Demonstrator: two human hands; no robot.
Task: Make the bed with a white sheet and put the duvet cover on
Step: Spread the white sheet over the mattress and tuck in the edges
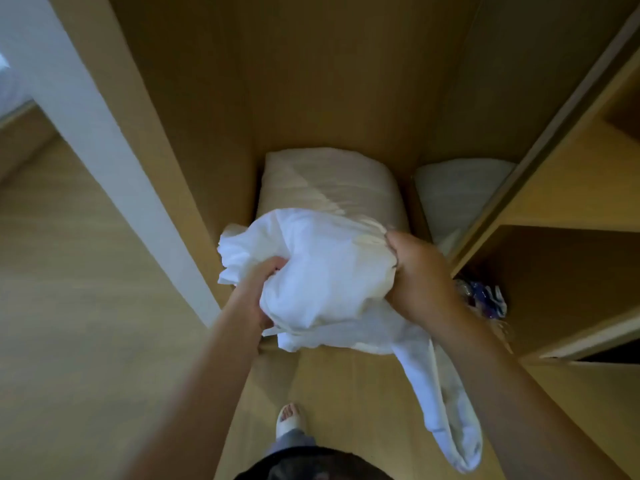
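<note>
An open wooden wardrobe (311, 81) fills most of the view, and the fetching step is judged to be in hand: linen is being taken from storage, with nothing yet laid on a bed, which cannot be made out here. On the wardrobe floor a thick cream roll of bedding (329, 181) is stowed, and a second white roll (460, 192) is set in the compartment to its right. In front of the cream roll, a crumpled bundle of white linen (322, 271) is held clear of the wardrobe; whether it is the sheet or the duvet cover cannot be told. It is clutched from both sides, the left hand (258, 289) with fingers dug into its folds and the right hand (419, 271) clamped over its far edge. The next move calls for the bundle to be carried off and shaken out. A loose tail (446, 410) is left dangling near the foot (289, 419) and could be trodden on. A crumpled blue wrapper (481, 299) lies on the right-hand shelf (571, 209).
</note>
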